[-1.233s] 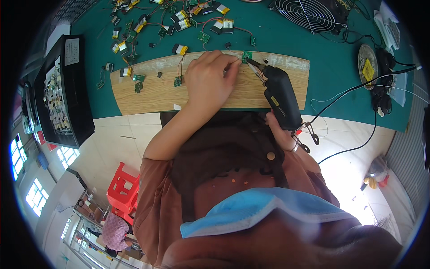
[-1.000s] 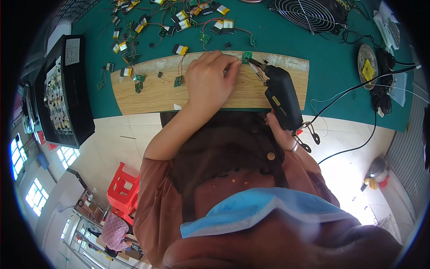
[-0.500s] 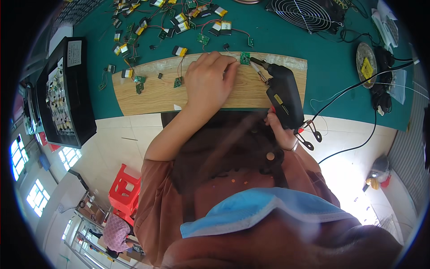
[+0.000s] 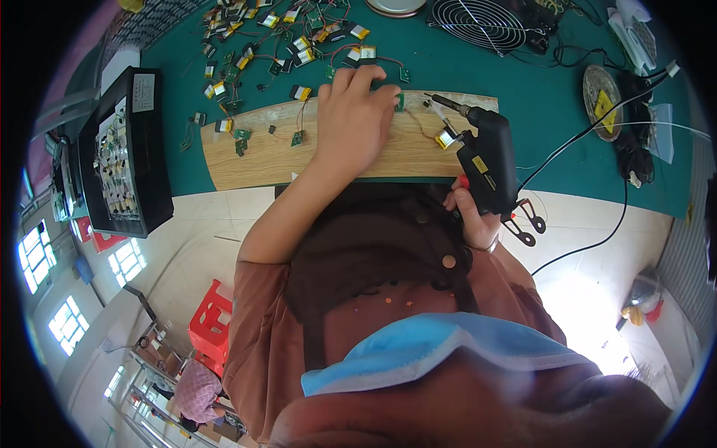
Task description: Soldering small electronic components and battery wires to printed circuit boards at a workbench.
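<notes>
My right hand is wrapped round the handle of a black soldering gun with a red trigger. Its dark tip points left, a short way from a small green circuit board at the far edge of a wood-patterned board. My left hand rests over that board, fingers bent, thumb and fingertips closed at the circuit board and covering part of it. Beside the gun lies a small silver-and-yellow battery, its thin wire running toward the circuit board. Another circuit board lies left of my left hand.
Several wired batteries and circuit boards are spread over the green mat. A fan with a wire guard stands far right, near an oval metal dish and cables. On the left is a black box filled with small parts.
The soldering gun has shifted slightly right and down in the picture, and a battery beside it has come into sight. My left fingers now cover more of the circuit board. The whole view has shifted slightly.
</notes>
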`<state>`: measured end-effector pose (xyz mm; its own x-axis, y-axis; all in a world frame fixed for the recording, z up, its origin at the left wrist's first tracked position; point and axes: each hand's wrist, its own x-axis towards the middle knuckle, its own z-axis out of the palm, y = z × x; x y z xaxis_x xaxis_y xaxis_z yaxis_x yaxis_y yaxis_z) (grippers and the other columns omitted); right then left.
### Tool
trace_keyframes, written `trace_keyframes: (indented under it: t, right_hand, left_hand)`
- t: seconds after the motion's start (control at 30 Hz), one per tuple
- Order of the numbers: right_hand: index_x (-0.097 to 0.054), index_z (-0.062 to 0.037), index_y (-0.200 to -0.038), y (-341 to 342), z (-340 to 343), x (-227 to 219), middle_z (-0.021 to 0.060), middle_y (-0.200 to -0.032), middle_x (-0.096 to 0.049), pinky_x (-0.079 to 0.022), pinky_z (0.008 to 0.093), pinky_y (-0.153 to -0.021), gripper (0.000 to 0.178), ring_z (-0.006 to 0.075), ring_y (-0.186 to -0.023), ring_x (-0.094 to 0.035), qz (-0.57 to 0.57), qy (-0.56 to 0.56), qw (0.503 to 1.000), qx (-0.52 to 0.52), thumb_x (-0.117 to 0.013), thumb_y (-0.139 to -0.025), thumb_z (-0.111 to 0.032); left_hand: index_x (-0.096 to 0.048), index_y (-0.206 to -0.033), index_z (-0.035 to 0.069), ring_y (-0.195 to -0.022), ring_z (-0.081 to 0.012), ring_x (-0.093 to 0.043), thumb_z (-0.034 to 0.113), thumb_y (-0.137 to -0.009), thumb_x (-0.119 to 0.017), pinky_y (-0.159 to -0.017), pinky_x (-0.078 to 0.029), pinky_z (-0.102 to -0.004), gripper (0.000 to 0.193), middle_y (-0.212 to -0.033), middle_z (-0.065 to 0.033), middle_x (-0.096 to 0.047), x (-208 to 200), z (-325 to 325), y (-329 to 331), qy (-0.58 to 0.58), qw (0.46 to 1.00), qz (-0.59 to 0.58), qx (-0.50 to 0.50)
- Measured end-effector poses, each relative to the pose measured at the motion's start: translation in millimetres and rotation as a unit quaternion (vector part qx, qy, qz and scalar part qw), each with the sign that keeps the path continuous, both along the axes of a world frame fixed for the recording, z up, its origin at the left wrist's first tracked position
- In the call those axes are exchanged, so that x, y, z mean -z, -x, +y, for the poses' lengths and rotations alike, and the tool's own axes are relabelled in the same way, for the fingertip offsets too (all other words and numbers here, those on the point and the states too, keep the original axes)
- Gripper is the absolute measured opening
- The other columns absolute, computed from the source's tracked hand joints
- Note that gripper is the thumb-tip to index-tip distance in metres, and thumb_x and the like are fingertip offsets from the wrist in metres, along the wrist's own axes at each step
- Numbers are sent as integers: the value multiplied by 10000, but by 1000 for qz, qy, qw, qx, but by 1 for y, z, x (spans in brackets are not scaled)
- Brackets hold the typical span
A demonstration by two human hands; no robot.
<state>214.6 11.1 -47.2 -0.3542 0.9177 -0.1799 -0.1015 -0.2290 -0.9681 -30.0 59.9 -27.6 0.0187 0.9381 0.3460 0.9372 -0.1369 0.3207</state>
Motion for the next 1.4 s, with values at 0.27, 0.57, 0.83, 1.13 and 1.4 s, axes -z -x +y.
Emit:
trace_keyframes:
  t: [0.27, 0.57, 0.83, 1.13, 1.4]
  right_hand:
    - [-554, 55, -1034, -2, 2, -8, 124, -870, -586, -497, 325, -636, 171, 187, -640, -580, 15, -23, 999, 37, -586, -893, -37]
    - [-519, 56, -1149, 17, 16, -10, 126, -900, -573, -524, 367, -648, 274, 173, -639, -561, 149, -65, 974, 157, -513, -934, -113]
    - [-525, 17, -1176, 27, 21, 3, 80, -879, -580, -515, 343, -685, 331, 126, -643, -517, 155, -76, 970, 173, -529, -963, -236]
    - [-537, 12, -1165, 40, 22, 1, 70, -866, -582, -540, 342, -698, 301, 111, -637, -521, 110, -86, 967, 215, -529, -958, -207]
    - [-544, 22, -1156, 43, 21, 2, 69, -866, -576, -542, 343, -699, 290, 114, -635, -518, 82, -93, 965, 230, -527, -954, -186]
  left_hand:
    - [-700, -848, 137, -921, -253, -531, 155, -770, -717, -726, -407, -375, 81, -1025, 3, -596, -16, 0, 11, -9, 998, -57, 38]
    - [-667, -908, 47, -926, -155, -580, 89, -845, -687, -787, -448, -267, 78, -978, -51, -606, -58, -40, 74, -81, 928, -364, -4]
    - [-710, -913, 77, -723, -119, -608, 140, -835, -701, -670, -479, -255, 101, -802, -23, -672, -138, -65, 251, -260, 939, -191, -122]
    - [-665, -912, 4, -621, -137, -585, 175, -900, -612, -577, -469, -307, 179, -681, -78, -620, -141, -69, 434, -185, 910, -150, -338]
    - [-668, -880, 13, -681, -190, -597, 147, -888, -597, -667, -482, -353, 151, -733, -103, -636, -59, -44, 522, -183, 913, -213, -297]
